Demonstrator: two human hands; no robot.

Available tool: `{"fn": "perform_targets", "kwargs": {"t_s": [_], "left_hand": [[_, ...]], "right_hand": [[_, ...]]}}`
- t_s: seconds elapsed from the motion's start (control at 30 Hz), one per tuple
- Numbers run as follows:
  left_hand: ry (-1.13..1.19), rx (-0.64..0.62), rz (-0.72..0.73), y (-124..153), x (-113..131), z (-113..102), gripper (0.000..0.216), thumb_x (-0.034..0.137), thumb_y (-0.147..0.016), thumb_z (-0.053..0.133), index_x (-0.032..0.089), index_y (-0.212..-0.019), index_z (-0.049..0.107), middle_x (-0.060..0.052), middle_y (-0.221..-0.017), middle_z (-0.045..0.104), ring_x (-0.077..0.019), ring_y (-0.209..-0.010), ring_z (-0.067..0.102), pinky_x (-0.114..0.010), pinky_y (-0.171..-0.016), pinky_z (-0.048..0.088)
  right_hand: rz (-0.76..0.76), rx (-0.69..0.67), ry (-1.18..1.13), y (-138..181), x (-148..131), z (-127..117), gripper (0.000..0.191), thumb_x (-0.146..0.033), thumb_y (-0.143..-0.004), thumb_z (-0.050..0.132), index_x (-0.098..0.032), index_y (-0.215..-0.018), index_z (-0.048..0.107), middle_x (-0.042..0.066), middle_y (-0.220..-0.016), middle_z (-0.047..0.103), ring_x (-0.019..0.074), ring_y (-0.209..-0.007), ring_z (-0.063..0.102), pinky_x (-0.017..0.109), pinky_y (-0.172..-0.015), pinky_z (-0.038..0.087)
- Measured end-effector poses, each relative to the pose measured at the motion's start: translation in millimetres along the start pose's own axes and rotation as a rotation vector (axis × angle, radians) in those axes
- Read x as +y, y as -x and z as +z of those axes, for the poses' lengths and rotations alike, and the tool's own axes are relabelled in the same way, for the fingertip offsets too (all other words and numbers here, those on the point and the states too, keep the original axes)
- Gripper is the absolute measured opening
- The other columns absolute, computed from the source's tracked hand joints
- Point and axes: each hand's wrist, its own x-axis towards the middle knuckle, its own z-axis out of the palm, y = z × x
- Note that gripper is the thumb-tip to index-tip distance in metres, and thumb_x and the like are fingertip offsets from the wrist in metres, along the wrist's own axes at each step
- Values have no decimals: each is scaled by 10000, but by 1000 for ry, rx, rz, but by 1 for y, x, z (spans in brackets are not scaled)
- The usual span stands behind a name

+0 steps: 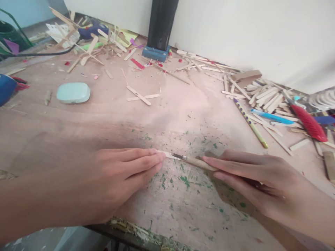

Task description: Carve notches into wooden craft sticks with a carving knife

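My left hand [120,181] lies flat on the plywood board [167,115], its fingertips pressing down a thin pale wooden strip [167,155]. My right hand [251,177] grips a craft knife [195,161] with a wooden handle and a short dark blade. The blade tip rests on the strip just right of my left fingertips. Green paint flecks dot the board under both hands.
Loose ice-cream sticks [264,96] pile at the right with a yellow dotted pencil [250,122], a blue pen [272,116] and a red-handled tool [309,122]. A pale green case [73,92] lies at left. A black post on a blue base [157,52] stands at the back.
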Motion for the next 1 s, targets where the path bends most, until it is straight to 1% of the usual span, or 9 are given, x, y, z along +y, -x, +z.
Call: {"fn": "perform_targets", "kwargs": {"t_s": [0.13, 0.3, 0.4, 0.43, 0.5, 0.57, 0.63, 0.83, 1.0], "left_hand": [[50, 11, -28, 3, 1, 2, 700, 50, -1046, 580, 24, -1724, 748, -154, -1837, 812, -300, -1662, 823, -411, -1467, 650], [70, -7, -50, 2, 4, 1, 729, 63, -1029, 593, 41, -1746, 722, -144, -1868, 788, -284, -1686, 818, -389, -1491, 625], [57, -11, -39, 1, 4, -1, 755, 64, -997, 559, 27, -1736, 711, -162, -1842, 804, -283, -1667, 836, -395, -1468, 650], [54, -10, -36, 1, 4, -2, 756, 63, -989, 552, 22, -1727, 712, -168, -1831, 812, -280, -1661, 841, -393, -1461, 657], [50, 0, -30, 1, 3, -3, 748, 64, -979, 553, 13, -1707, 718, -177, -1809, 826, -281, -1646, 852, -392, -1447, 671], [47, 6, -27, 1, 3, -3, 757, 57, -962, 569, 9, -1702, 719, -180, -1808, 825, -289, -1642, 856, -400, -1437, 682], [50, 7, -27, 1, 3, -2, 771, 55, -955, 580, 9, -1712, 715, -182, -1817, 818, -297, -1649, 852, -411, -1432, 692], [51, 21, -14, -2, 2, 0, 735, 22, -976, 553, -4, -1689, 732, -189, -1789, 838, -305, -1625, 860, -407, -1434, 679], [50, 7, -15, -4, 4, -1, 630, 53, -1104, 560, 22, -1700, 759, -177, -1781, 845, -309, -1633, 839, -406, -1456, 648]], "right_hand": [[-25, -4, -2, 0, 1, -1, 437, -244, -1324, 704, -416, -1695, 860, 27, -1266, 977, 231, -946, 958, 309, -664, 716], [-19, -22, -7, -4, 0, 2, 465, -297, -1335, 696, -488, -1741, 819, 25, -1264, 981, 230, -933, 952, 322, -661, 724], [-8, -8, -4, -7, -2, 4, 424, -283, -1324, 698, -431, -1682, 872, 59, -1287, 983, 258, -958, 959, 344, -673, 733], [-9, -5, -3, -8, -2, 5, 408, -259, -1318, 700, -397, -1650, 894, 70, -1262, 978, 257, -942, 953, 345, -675, 727], [-25, 17, -21, -10, -3, 8, 403, -204, -1310, 686, -343, -1606, 920, 65, -1104, 934, 222, -826, 896, 325, -649, 680], [-37, 33, -53, -12, -4, 11, 421, -174, -1312, 662, -325, -1605, 925, 31, -933, 830, 182, -707, 795, 300, -604, 606], [-51, 38, -77, -14, -5, 13, 420, -193, -1318, 666, -325, -1627, 919, 17, -885, 776, 173, -683, 756, 289, -581, 565], [-15, 18, -116, -16, -3, 13, 437, -262, -1327, 665, -372, -1667, 916, 34, -910, 808, 202, -701, 770, 318, -592, 574], [-4, 5, -88, -14, -1, 6, 472, -213, -1298, 701, -416, -1667, 915, 33, -991, 863, 202, -764, 843, 304, -646, 642]]}}
